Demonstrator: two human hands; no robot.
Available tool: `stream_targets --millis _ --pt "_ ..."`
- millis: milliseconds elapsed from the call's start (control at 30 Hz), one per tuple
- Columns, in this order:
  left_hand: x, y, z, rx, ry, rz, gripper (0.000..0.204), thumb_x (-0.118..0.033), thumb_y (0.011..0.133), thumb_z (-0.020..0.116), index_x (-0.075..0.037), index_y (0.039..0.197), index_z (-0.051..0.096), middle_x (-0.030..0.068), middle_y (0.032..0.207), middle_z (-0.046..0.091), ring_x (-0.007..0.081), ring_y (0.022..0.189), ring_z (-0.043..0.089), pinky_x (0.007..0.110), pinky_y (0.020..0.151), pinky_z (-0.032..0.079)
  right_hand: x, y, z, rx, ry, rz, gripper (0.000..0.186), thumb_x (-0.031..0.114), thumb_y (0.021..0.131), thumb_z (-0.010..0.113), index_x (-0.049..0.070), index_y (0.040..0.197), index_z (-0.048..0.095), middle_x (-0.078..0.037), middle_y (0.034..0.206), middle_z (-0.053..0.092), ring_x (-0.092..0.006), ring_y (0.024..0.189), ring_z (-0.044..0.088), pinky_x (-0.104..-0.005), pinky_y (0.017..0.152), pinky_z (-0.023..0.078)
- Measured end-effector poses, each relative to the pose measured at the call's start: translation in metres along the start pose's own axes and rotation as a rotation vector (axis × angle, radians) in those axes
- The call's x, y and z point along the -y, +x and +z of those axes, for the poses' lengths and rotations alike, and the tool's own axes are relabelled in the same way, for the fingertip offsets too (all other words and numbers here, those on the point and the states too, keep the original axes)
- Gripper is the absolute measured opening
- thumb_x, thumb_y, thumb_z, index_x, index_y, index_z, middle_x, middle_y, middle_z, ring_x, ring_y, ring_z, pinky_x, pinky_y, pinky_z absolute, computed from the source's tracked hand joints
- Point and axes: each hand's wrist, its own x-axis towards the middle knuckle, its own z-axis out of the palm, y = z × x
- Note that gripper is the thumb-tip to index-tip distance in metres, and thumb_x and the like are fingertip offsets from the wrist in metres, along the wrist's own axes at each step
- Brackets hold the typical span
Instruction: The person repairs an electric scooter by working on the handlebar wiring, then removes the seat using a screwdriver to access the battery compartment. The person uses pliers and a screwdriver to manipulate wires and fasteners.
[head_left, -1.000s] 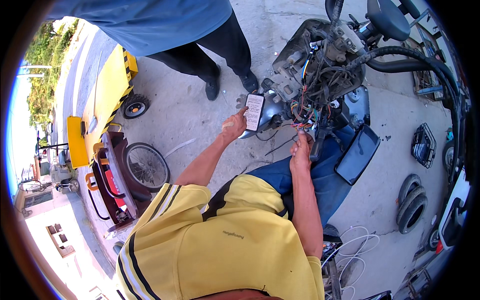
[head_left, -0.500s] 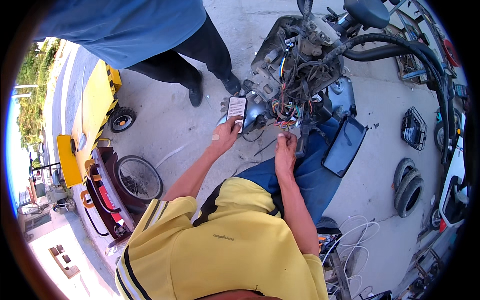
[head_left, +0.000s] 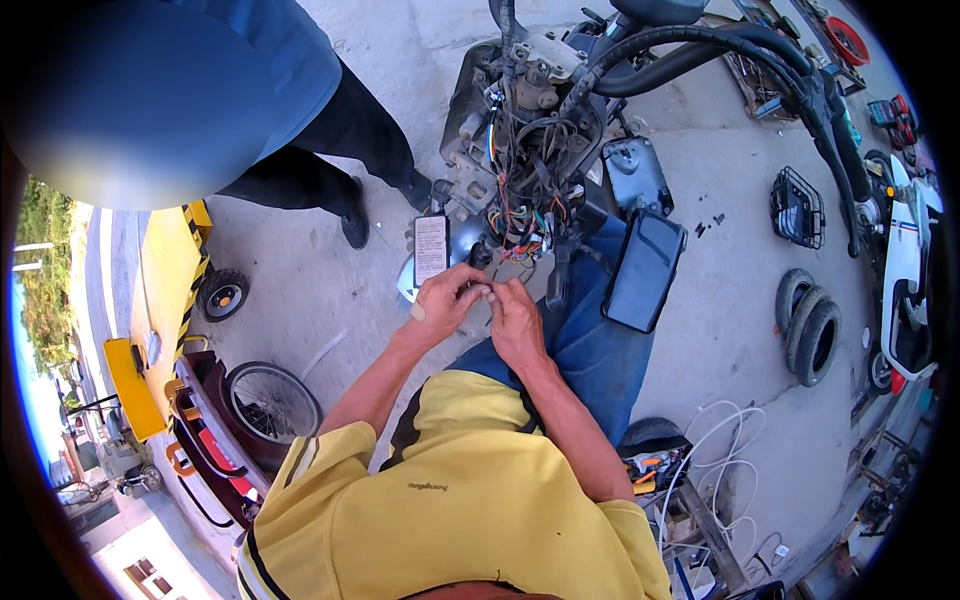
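Observation:
Below a scooter's stripped front end [head_left: 540, 110], my left hand [head_left: 447, 303] and my right hand [head_left: 514, 320] meet with their fingertips pinched together. What lies between the fingers is too small to make out; thin wires show just beyond them. A bundle of coloured wires [head_left: 525, 232] hangs from the front end above my hands. Just past my left hand, a phone [head_left: 431, 250] with a lit page of text leans on a shiny bluish panel. Over my right leg lies a dark rectangular tray-like cover [head_left: 645, 270].
A person in dark trousers [head_left: 365, 120] stands at the far left. Right of me are a black wire basket [head_left: 797, 208], several tyres [head_left: 818, 340] and a white scooter [head_left: 912, 310]. White tubing [head_left: 735, 465] coils at the lower right. A bicycle wheel [head_left: 270, 400] stands at left.
My left hand has left the phone screen and come across to my right hand. The fingers now meet. The whole view has shifted, putting the scooter further left.

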Motion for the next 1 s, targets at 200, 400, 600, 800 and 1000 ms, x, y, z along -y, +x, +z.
stream_targets --millis 200,400,600,800,1000 --pt "-0.013 0.001 -0.022 0.122 0.134 -0.175 0.016 -0.015 0.098 0.073 0.001 0.099 0.07 0.0064 0.08 0.071 0.0144 0.073 0.065 0.031 0.068 0.052 -0.003 -0.002 -0.001 -0.069 0.017 -0.114 0.012 0.01 0.098 0.065 0.006 0.108 0.07 -0.015 0.093 0.065 -0.0383 0.094 0.065 -0.048 0.08 0.052" --pt "0.025 0.012 -0.044 -0.038 -0.295 -0.463 0.018 -0.016 0.099 0.071 0.0 0.091 0.067 0.0041 0.075 0.069 0.0093 0.065 0.058 0.03 0.061 0.046 -0.007 -0.004 0.001 -0.194 -0.008 -0.144 0.008 0.008 0.093 0.072 0.003 0.1 0.073 -0.015 0.09 0.069 -0.0337 0.082 0.066 -0.0422 0.073 0.053" --pt "0.01 0.037 -0.032 0.066 -0.262 -0.405 0.021 -0.021 0.098 0.076 0.0 0.099 0.07 -0.0004 0.08 0.067 0.0062 0.07 0.055 0.025 0.061 0.044 0.0 -0.003 -0.002 -0.23 0.147 0.11 0.013 0.01 0.093 0.075 0.003 0.104 0.075 -0.011 0.087 0.068 -0.02 0.072 0.062 -0.0336 0.068 0.051" --pt "0.003 0.064 0.014 0.032 -0.196 -0.299 0.025 -0.021 0.096 0.077 -0.001 0.11 0.074 0.0047 0.085 0.071 0.0095 0.076 0.06 0.029 0.067 0.049 -0.006 -0.007 -0.001 -0.265 0.226 0.157 0.013 0.011 0.096 0.072 0.003 0.106 0.074 -0.008 0.09 0.063 -0.0181 0.074 0.062 -0.0329 0.068 0.05" --pt "0.026 0.061 0.024 0.054 -0.194 -0.334 0.022 -0.017 0.098 0.072 0.003 0.107 0.072 0.0056 0.086 0.073 0.011 0.074 0.062 0.029 0.068 0.05 -0.011 -0.009 -0.003 -0.245 0.244 0.193 0.015 0.015 0.099 0.067 0.006 0.111 0.07 -0.012 0.095 0.067 -0.0268 0.079 0.069 -0.0385 0.072 0.053"
